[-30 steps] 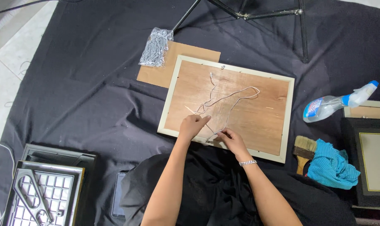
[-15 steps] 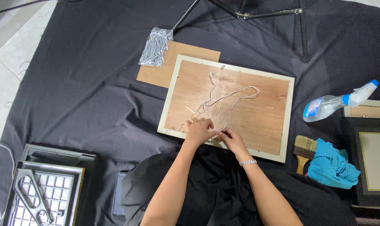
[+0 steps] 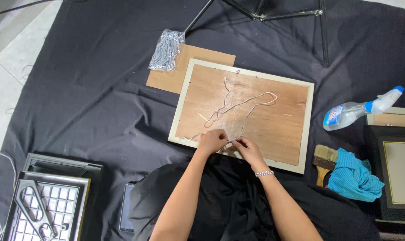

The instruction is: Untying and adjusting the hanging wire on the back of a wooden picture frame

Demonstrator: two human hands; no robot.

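Black cloth [image 3: 91, 102] spread over floor. Picture frame [image 3: 245, 111] face down on cloth, wooden back up. White cord [image 3: 245, 105] looped loose across back. Left hand [image 3: 212, 142] and right hand [image 3: 248, 149] meet at frame's near edge, fingers pinched together on cord end. Spray bottle [image 3: 361, 112], brush [image 3: 324, 161], blue rag [image 3: 354, 176] at right.

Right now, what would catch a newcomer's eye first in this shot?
The pale-rimmed picture frame, lying face down with its brown backing up, fills the middle of the black cloth, a white string looped across it. At its near edge the left hand and right hand meet, pinching the string. On the right, a spray bottle lies above a bright blue rag.
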